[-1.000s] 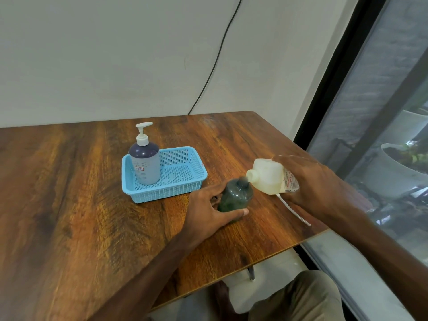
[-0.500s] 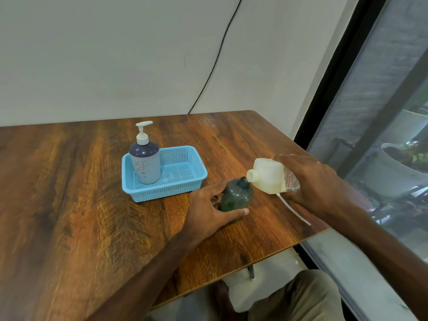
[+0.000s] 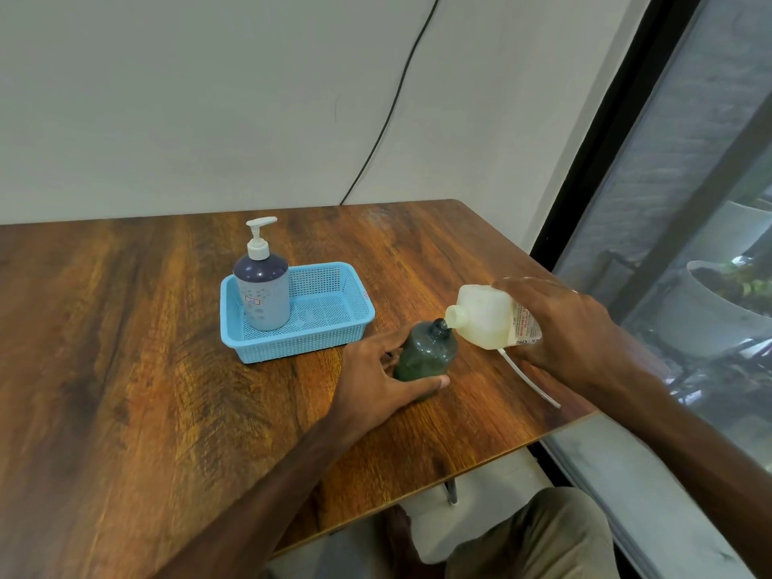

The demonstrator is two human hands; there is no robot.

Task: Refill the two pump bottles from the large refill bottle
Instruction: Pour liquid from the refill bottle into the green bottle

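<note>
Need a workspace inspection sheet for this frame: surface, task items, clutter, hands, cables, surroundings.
Surface: wooden table, dark grain.
Job's things: green bottle uncapped, standing on the table; refill bottle tilted, spout at its neck, flow cannot be told. Blue pump bottle, pump on, upright in the blue basket.
Clutter: clear dip tube lying near the table's edge, upper end hidden.
Hands: left hand grips the green bottle; right hand holds the refill bottle.
Cables: black cable runs down the wall.
Surroundings: window on the right, white planters outside.
</note>
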